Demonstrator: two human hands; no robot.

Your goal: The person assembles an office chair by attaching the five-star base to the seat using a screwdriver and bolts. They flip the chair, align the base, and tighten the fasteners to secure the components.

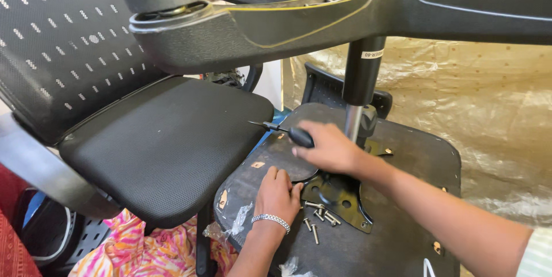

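Note:
An upturned chair seat (402, 237) lies in front of me with its black underside up. A black metal mounting plate (342, 196) sits on it under the gas lift column (361, 81). My right hand (330, 150) grips a black-handled screwdriver (287, 132) whose tip points left. My left hand (277, 193), with a silver bracelet on the wrist, rests flat on the seat beside the plate. Several loose screws (319, 218) lie just right of it.
A finished black mesh office chair (161, 139) stands at the left. The five-star base (322, 12) of the upturned chair spreads across the top of the view. Crinkled gold plastic sheeting (494, 116) covers the right background. A pink patterned cloth (144, 251) lies below.

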